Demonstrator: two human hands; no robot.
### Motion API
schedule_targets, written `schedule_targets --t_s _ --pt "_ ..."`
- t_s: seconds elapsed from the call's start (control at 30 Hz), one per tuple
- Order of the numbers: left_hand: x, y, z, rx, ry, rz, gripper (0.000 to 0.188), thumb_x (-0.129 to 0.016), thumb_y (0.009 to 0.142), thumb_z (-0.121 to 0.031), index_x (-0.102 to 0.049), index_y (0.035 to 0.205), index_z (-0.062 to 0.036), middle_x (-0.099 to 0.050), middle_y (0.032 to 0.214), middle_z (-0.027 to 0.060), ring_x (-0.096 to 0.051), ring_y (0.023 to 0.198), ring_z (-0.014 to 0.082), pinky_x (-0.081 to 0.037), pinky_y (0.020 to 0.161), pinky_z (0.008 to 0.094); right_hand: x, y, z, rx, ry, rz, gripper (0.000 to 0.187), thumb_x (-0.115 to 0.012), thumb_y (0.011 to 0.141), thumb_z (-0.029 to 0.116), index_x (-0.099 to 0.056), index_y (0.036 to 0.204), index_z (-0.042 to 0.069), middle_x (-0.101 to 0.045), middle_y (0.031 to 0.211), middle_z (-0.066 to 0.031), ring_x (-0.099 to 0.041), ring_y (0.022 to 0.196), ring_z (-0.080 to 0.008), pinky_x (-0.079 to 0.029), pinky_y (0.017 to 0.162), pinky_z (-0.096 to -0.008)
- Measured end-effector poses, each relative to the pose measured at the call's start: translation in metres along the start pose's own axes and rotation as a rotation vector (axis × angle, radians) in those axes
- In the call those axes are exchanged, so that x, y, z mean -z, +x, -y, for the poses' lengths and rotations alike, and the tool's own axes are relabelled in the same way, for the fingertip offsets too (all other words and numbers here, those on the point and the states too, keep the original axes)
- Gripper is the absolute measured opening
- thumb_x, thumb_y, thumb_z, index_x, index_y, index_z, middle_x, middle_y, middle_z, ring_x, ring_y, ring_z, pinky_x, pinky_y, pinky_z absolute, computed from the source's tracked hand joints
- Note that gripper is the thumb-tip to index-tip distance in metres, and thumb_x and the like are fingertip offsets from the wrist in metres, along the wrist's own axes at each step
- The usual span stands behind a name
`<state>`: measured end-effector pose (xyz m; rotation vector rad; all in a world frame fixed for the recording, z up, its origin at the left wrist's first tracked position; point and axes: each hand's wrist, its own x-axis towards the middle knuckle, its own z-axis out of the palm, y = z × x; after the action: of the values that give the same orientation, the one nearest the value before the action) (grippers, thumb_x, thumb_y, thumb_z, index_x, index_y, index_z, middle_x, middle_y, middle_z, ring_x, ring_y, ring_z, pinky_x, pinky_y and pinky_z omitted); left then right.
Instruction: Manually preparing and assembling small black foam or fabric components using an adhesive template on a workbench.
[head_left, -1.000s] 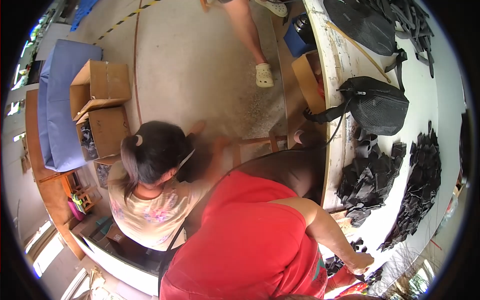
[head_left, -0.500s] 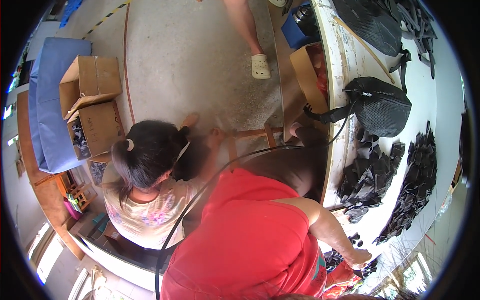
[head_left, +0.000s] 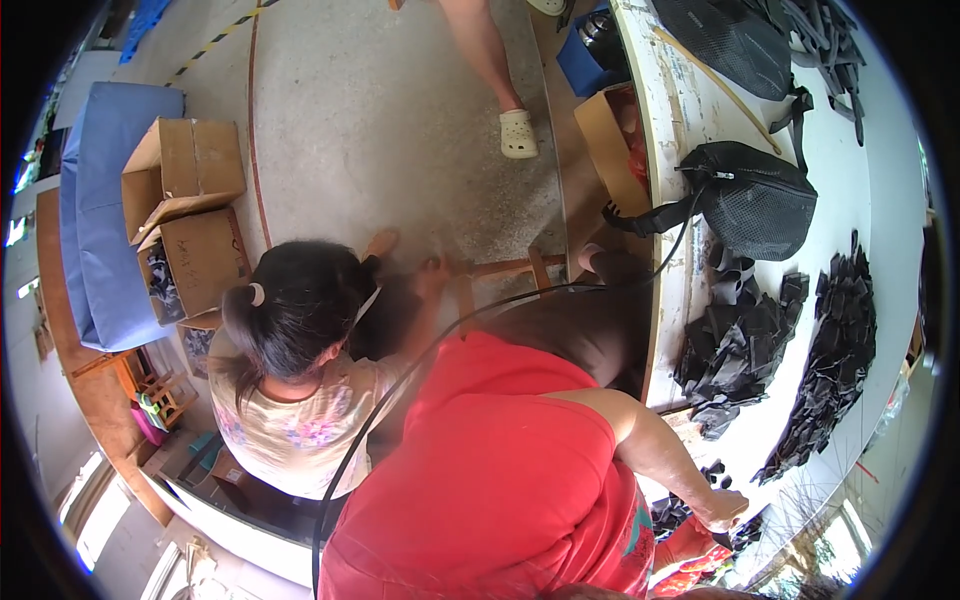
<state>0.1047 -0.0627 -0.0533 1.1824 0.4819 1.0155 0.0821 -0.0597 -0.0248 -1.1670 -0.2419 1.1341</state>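
My left arm, bare below a red sleeve, reaches over the white-topped table to the lower right. My left hand is closed, its fingers pressed together on a small black fabric piece that shows just below them. Red crinkled material lies under and beside the hand. A few loose black scraps are close to the wrist. Farther up the table are a heap of black fabric pieces and a long pile of similar black pieces. My right hand is out of view.
A black bag on the table is joined to a black cable crossing over my red shirt. A seated person works to the left, hands low and dim. Cardboard boxes stand beyond. Another person's leg shows at the top.
The view has shifted slightly, so the table items sit a little farther left. My left hand has moved slightly right and stays closed. The seated person's hand has shifted a little.
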Motion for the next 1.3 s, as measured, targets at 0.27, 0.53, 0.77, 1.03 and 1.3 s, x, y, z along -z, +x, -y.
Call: schedule_targets --t_s 0.27,0.53,0.77,1.03,1.3 --pt "-0.006 0.002 0.008 0.172 -0.051 0.1 0.01 -0.056 0.07 -0.004 -0.058 0.07 0.0053 -0.057 0.053 0.0135 -0.057 0.039 0.0221 -0.047 0.038 0.0336 -0.007 -0.006 -0.009 0.032 -0.004 -0.099 0.046 -0.041 0.089 0.028 -0.037 0.125 -0.001 -0.04 0.126 -0.0154 -0.036 0.12 -0.0244 -0.025 0.102 -0.0392" --pt "0.047 -0.007 -0.044 0.337 -0.144 0.192 0.013 -0.061 0.067 -0.008 -0.055 0.072 0.0027 -0.058 0.07 0.0166 -0.059 0.07 0.0279 -0.045 0.059 0.0365 -0.001 -0.01 -0.004 0.116 0.008 -0.227 0.046 -0.041 0.089 0.028 -0.037 0.125 -0.001 -0.039 0.127 -0.0154 -0.035 0.12 -0.0244 -0.025 0.102 -0.0392" --pt "0.039 -0.009 -0.025 0.323 -0.113 0.171 0.008 -0.058 0.064 0.001 -0.057 0.073 0.0003 -0.059 0.066 0.0165 -0.059 0.065 0.0299 -0.043 0.056 0.0376 0.002 -0.021 -0.011 0.134 0.038 -0.323 0.046 -0.041 0.089 0.028 -0.037 0.125 -0.001 -0.039 0.127 -0.0155 -0.035 0.121 -0.0244 -0.025 0.102 -0.0393" --pt "0.076 -0.015 -0.068 -0.378 0.226 0.103 0.021 -0.057 0.074 -0.011 -0.058 0.093 -0.0002 -0.051 0.097 0.015 -0.047 0.094 0.0315 -0.041 0.078 0.0399 0.131 -0.035 0.007 0.293 -0.04 0.186 0.039 -0.046 0.087 0.027 -0.045 0.115 0.0 -0.047 0.118 -0.0099 -0.047 0.107 -0.0209 -0.04 0.089 -0.0363" --pt "0.087 0.015 -0.101 -0.254 0.369 0.606 0.012 -0.064 0.072 0.0 -0.062 0.084 -0.0013 -0.062 0.081 0.0094 -0.061 0.073 0.0185 -0.047 0.065 0.0267 0.037 -0.058 0.016 0.578 -0.351 -0.183 0.013 -0.055 0.086 0.013 -0.058 0.087 0.001 -0.056 0.077 0.0003 -0.051 0.067 -0.0063 -0.042 0.058 -0.0198"
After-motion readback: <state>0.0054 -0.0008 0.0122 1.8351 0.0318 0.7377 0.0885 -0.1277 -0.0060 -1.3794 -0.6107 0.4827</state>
